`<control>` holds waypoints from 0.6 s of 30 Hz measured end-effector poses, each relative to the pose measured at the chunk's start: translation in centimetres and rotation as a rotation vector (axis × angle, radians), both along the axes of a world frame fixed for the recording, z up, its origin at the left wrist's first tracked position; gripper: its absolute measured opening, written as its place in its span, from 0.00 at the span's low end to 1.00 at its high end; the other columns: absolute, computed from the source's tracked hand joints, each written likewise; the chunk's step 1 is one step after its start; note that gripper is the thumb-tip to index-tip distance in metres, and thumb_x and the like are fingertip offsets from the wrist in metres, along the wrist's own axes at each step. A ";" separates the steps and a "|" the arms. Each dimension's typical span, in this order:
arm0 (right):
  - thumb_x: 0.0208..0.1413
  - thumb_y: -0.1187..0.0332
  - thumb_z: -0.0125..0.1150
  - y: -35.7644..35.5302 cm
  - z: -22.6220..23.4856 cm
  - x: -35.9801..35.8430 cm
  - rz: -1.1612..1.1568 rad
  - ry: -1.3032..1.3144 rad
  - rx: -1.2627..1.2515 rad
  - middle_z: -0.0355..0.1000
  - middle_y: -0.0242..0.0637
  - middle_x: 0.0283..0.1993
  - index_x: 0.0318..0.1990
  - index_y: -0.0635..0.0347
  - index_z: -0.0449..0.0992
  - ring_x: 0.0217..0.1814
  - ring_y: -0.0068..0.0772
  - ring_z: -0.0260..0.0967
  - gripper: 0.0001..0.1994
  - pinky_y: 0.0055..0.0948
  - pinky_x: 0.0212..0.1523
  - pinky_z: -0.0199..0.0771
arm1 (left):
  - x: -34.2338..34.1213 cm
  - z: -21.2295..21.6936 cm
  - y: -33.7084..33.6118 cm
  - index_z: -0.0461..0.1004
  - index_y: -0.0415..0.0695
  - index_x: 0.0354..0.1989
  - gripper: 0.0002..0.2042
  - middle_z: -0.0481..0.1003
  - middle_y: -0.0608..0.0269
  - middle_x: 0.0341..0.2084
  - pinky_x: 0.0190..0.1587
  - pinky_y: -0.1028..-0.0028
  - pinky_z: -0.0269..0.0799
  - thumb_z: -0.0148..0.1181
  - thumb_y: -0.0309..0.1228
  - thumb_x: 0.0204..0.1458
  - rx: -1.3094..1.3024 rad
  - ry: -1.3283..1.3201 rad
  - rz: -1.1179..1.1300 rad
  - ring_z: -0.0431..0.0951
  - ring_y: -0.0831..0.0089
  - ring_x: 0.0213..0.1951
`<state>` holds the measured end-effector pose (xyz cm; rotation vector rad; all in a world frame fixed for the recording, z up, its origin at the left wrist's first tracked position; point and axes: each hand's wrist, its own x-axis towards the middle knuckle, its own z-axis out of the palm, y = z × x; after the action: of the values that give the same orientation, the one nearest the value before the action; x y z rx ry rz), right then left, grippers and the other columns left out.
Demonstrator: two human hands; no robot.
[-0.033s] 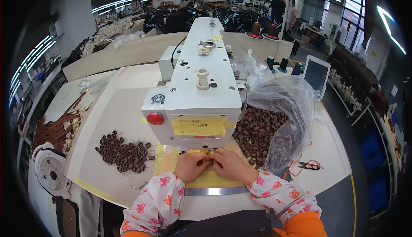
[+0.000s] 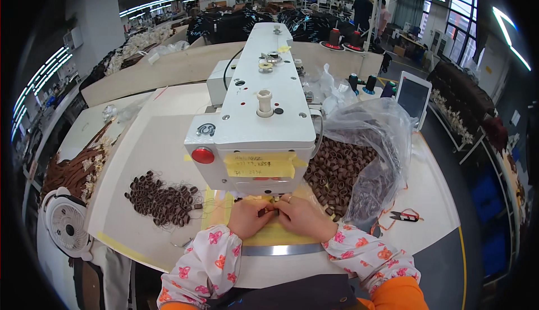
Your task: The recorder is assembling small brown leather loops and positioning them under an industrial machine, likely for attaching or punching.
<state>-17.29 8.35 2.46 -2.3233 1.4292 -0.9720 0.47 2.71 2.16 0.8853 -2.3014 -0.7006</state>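
At the near edge of the worktop (image 2: 168,141), a small brown loop (image 2: 268,211) is pinched between the closed fingers of the left hand (image 2: 250,218) and right hand (image 2: 303,218), under the head of the white sewing machine (image 2: 264,124). The piece is judged light, soft and limp, best gripped at its ends. The needle is hidden by the machine head, and the loop is largely covered. Further loops are heaped left (image 2: 163,203) and bagged right (image 2: 348,164).
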 end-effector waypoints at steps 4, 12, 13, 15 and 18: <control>0.45 0.77 0.54 0.1 -0.5 0.4 -0.079 -0.122 -0.037 0.69 0.48 0.32 0.36 0.66 0.71 0.32 0.51 0.69 0.09 0.41 0.32 0.70 | -0.1 0.2 0.0 0.76 0.44 0.29 0.08 0.74 0.61 0.16 0.24 0.73 0.68 0.62 0.34 0.43 -0.018 -0.053 0.014 0.74 0.67 0.19; 0.45 0.75 0.56 0.6 0.2 1.5 -0.090 -0.247 0.104 0.70 0.46 0.27 0.34 0.66 0.70 0.27 0.45 0.70 0.08 0.36 0.29 0.70 | 0.0 0.1 -0.1 0.76 0.45 0.28 0.06 0.74 0.59 0.22 0.29 0.67 0.70 0.59 0.33 0.43 0.056 -0.042 0.074 0.75 0.62 0.26; 0.45 0.74 0.57 0.5 0.4 1.6 -0.097 -0.262 0.144 0.70 0.45 0.26 0.34 0.66 0.70 0.26 0.43 0.70 0.08 0.35 0.28 0.70 | 0.1 0.1 -0.2 0.76 0.45 0.29 0.07 0.74 0.59 0.22 0.29 0.67 0.70 0.59 0.33 0.43 0.061 -0.039 0.066 0.75 0.62 0.26; 0.46 0.74 0.58 0.3 0.1 1.2 -0.105 -0.344 0.226 0.70 0.44 0.26 0.34 0.66 0.70 0.24 0.39 0.69 0.08 0.32 0.27 0.69 | 0.1 0.2 -0.1 0.76 0.43 0.31 0.07 0.74 0.58 0.22 0.29 0.69 0.69 0.59 0.32 0.45 0.074 0.025 0.033 0.74 0.63 0.25; 0.46 0.75 0.58 0.4 -0.4 0.7 -0.134 -0.400 0.240 0.70 0.42 0.26 0.35 0.65 0.70 0.23 0.35 0.68 0.08 0.29 0.26 0.69 | 0.1 0.5 0.1 0.76 0.41 0.32 0.08 0.73 0.57 0.21 0.28 0.71 0.68 0.57 0.31 0.47 0.213 0.065 0.009 0.74 0.66 0.24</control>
<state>-16.56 8.75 2.05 -1.7613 1.4513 -1.1511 0.61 2.77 2.66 0.9522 -2.1921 -0.9699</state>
